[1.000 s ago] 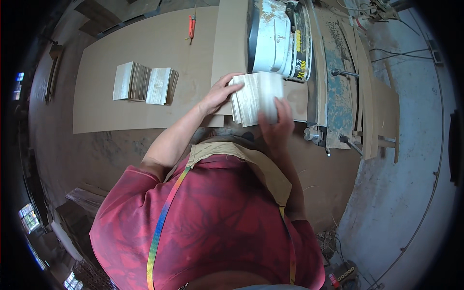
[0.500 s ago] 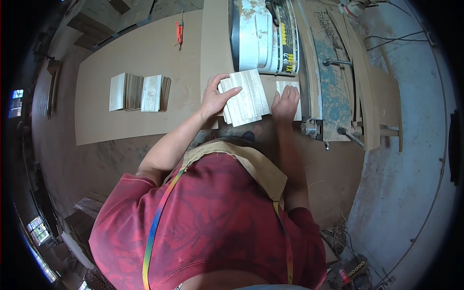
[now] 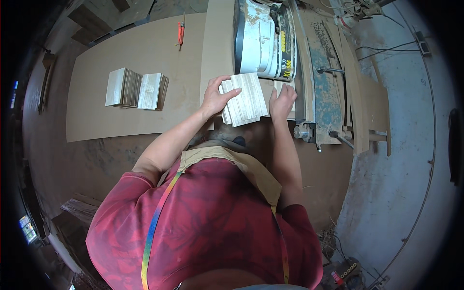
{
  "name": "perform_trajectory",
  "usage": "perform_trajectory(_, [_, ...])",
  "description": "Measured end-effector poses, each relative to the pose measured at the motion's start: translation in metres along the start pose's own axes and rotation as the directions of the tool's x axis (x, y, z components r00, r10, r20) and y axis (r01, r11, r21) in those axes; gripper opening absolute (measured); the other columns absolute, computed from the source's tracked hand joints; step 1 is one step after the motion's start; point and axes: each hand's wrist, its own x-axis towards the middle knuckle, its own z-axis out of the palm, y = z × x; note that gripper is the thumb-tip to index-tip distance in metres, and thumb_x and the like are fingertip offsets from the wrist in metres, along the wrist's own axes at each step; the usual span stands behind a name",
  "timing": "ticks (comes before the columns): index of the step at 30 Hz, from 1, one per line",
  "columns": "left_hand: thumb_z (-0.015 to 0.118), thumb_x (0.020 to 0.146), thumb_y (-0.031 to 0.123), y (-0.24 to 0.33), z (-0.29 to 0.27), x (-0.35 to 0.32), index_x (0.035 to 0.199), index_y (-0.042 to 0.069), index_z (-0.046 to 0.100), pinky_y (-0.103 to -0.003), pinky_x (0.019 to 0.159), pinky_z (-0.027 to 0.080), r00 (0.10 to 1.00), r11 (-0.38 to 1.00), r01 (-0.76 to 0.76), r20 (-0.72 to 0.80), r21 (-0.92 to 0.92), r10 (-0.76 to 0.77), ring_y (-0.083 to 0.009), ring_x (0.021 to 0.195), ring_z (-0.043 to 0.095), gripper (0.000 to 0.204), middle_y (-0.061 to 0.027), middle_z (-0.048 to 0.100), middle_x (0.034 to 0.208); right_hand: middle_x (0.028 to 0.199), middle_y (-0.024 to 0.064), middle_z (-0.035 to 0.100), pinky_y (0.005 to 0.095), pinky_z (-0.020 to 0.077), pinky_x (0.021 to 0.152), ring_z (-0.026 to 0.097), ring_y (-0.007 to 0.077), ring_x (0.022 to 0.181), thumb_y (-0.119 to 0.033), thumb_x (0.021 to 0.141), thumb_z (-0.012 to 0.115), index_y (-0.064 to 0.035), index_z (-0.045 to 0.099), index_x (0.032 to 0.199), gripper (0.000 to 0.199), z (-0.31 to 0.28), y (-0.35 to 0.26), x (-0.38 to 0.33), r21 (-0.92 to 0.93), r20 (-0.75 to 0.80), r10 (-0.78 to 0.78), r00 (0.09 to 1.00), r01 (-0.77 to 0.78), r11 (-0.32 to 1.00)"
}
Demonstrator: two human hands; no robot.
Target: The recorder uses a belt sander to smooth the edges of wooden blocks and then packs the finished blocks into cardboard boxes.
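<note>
Left hand [image 3: 216, 99] grips stack of wood pieces [image 3: 245, 99], long axis toward the machine [image 3: 263, 38]; right hand [image 3: 282, 101] flat, open, just right.

Your stack of wood pieces [image 3: 245, 99] sits on the bench [image 3: 96, 121], near the machine [image 3: 263, 38]. Two more stacks [image 3: 137, 89] lie far left; the screwdriver [image 3: 181, 33] lies beyond them.
</note>
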Motion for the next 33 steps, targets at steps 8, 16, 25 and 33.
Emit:
perform_trajectory(8, [0.09,0.091,0.039,-0.005,0.005,-0.002,0.151,0.008,0.06,-0.046,0.114,0.053,0.989,0.997,-0.066,-0.13,0.048,0.072,-0.0365,0.13,0.062,0.072,-0.02,0.057,0.142,0.139,0.0272,0.064,0.0494,0.0515,0.11,0.06,0.0455,0.125,-0.023,0.101,0.071,0.0065,0.069,0.138,0.047,-0.024,-0.014,-0.059,-0.149,0.175,0.03,0.984,-0.004,0.989])
perform_trajectory(16, [0.09,0.091,0.039,0.007,0.0,0.012,0.148,0.008,0.062,-0.047,0.114,0.053,0.999,1.0,0.005,-0.054,0.029,-0.004,-0.0374,0.129,0.062,0.07,-0.0203,0.058,0.141,0.127,0.0265,0.069,0.0496,0.0554,0.103,0.063,0.0457,0.12,-0.034,0.094,0.08,0.0023,0.071,0.135,0.056,-0.041,-0.064,0.003,0.113,0.237,-0.026,0.971,-0.001,0.994])
perform_trajectory(25, [0.091,0.09,0.037,-0.006,-0.01,0.006,0.146,0.009,0.064,-0.045,0.113,0.052,0.998,0.999,-0.043,0.051,0.001,0.043,-0.0354,0.129,0.062,0.068,-0.0188,0.058,0.141,0.135,0.0283,0.066,0.0513,0.0547,0.104,0.062,0.0471,0.123,-0.032,0.088,0.085,0.004,0.07,0.135,0.061,-0.082,-0.059,-0.051,0.171,0.166,-0.011,0.986,-0.018,0.985])
perform_trajectory(33, [0.095,0.087,0.033,-0.012,-0.05,0.005,0.145,0.012,0.064,-0.044,0.113,0.052,0.951,0.995,-0.004,0.307,-0.097,0.033,-0.0323,0.128,0.062,0.069,-0.0165,0.057,0.141,0.14,0.0298,0.064,0.0532,0.0567,0.101,0.06,0.0466,0.126,-0.025,0.091,0.081,0.0064,0.068,0.136,0.056,-0.01,-0.008,-0.052,-0.196,-0.071,-0.072,0.995,0.057,0.979])
